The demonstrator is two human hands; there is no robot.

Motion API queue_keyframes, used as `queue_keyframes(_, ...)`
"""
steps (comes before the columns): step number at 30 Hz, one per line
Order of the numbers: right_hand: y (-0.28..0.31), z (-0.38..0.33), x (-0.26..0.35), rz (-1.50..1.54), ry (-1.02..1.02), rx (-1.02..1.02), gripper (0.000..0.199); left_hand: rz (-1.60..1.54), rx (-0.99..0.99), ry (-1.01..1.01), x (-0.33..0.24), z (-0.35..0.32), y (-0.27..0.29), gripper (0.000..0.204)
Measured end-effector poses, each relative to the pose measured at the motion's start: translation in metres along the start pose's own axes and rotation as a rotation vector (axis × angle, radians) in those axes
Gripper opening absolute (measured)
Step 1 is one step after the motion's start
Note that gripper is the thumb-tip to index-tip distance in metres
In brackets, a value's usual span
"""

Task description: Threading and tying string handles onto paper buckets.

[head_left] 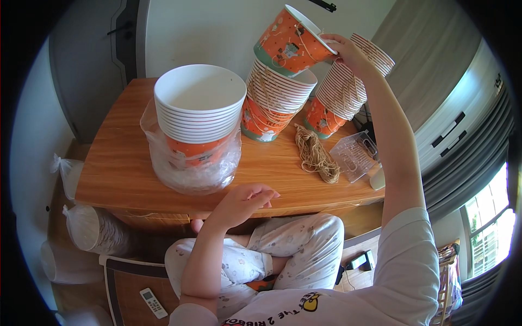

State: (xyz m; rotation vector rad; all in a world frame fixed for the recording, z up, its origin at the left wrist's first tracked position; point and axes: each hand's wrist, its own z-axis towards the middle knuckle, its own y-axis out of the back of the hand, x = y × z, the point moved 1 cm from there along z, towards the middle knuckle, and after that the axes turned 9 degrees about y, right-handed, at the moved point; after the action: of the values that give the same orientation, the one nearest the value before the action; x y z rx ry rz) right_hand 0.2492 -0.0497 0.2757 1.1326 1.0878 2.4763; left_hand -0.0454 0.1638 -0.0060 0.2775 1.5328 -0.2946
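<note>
An orange paper bucket with a green base, white rim and string handle is tilted over the middle stack. My right hand, arm stretched far out, pinches it by the right side of its rim. Below it stands the middle stack of nested buckets, with string handles hanging down its side. I cannot tell whether the held bucket touches that stack. My left hand hovers at the table's front edge, fingers loosely bent and nothing seen in them. Nearest to it is a stack of white-rimmed buckets, its lower part in clear plastic wrap.
A tall leaning bucket stack stands at the back right of the wooden table. In front lie a bundle of string and a clear plastic box. Bagged bucket stacks and a chair with a remote control are lower left.
</note>
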Motion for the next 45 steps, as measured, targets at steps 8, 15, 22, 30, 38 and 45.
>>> queue_keyframes(8,0.008,-0.013,0.01,0.056,0.026,0.03,0.03,0.0,0.008,0.006,0.0,0.0,0.0,0.033)
queue_keyframes(15,-0.009,-0.019,0.012,-0.092,-0.036,0.099,0.037,0.004,-0.003,0.03,-0.002,0.0,-0.002,0.033)
queue_keyframes(22,-0.02,-0.029,0.012,-0.237,-0.141,0.17,0.033,0.03,-0.018,0.021,-0.004,-0.001,-0.003,0.033)
queue_keyframes(30,-0.028,-0.053,0.033,-0.578,-0.169,0.243,0.027,0.012,-0.032,0.017,0.0,-0.001,-0.001,0.032)
queue_keyframes(38,-0.037,-0.081,0.052,-0.529,-0.093,0.486,0.021,0.043,-0.054,0.026,-0.002,0.0,-0.004,0.031)
queue_keyframes(45,-0.056,-0.081,0.062,0.182,-0.034,0.646,0.041,0.055,-0.075,-0.023,0.005,0.004,-0.006,0.03)
